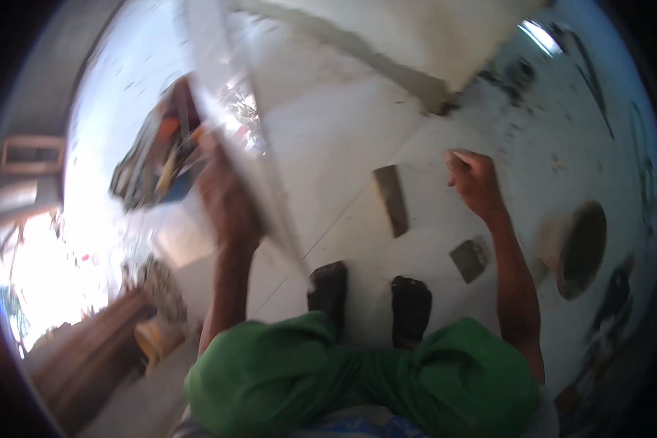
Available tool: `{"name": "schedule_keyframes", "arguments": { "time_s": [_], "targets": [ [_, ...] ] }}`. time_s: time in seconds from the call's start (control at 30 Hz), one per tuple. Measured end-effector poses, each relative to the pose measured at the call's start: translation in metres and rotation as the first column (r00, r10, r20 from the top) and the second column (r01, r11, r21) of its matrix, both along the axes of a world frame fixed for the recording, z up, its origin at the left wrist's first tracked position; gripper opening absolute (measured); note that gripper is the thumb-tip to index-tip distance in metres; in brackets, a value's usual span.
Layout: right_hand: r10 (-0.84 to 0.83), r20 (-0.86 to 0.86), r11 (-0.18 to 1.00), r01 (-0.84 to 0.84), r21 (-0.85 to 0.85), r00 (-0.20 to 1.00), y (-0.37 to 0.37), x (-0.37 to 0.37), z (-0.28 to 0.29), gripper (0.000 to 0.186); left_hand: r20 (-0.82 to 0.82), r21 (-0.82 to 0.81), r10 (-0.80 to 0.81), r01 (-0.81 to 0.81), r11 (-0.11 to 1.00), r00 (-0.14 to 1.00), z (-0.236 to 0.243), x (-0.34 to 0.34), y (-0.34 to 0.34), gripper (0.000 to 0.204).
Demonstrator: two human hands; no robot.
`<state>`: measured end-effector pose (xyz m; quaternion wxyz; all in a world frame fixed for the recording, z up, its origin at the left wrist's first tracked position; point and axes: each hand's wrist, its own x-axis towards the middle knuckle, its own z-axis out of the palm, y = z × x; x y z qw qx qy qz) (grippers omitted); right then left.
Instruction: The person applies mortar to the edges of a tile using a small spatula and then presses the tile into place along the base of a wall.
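My left hand (230, 201) is closed around a long, pale, flat strip (224, 55), which slants from the top of the view down toward my left foot. Motion smears the strip, and I cannot tell its material. On the other side, my right hand (477, 181) hangs over the floor with its fingers curled in. Whatever those fingers hold, if anything, is hidden. Below and left of that hand lies a narrow grey-brown piece (392, 201). A smaller squarish grey-brown piece (469, 260) rests closer to my right foot.
A bag of tools (150, 160) lies beyond my left hand. At the right is a bucket (582, 250). A large pale slab (416, 44) with a dirty edge spans the far side. Brown boards (95, 358) and a yellowish container (157, 339) are at lower left.
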<state>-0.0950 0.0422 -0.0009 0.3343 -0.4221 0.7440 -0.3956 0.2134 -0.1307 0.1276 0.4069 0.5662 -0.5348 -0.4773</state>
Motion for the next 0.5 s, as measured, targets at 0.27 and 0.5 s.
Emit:
{"name": "schedule_keyframes", "arguments": {
  "time_s": [0.27,0.5],
  "targets": [
    [0.461,0.009,0.800,-0.411,-0.438,0.887,-0.085,0.101,0.173,0.048,-0.141,-0.158,-0.203,0.181,0.971,0.969,-0.016,0.013,0.004,0.062],
    [0.028,0.392,0.984,0.044,-0.172,0.919,-0.137,0.190,0.285,0.057,-0.286,-0.176,-0.280,0.237,0.955,0.916,-0.001,0.010,0.020,0.060]
  ]
}}
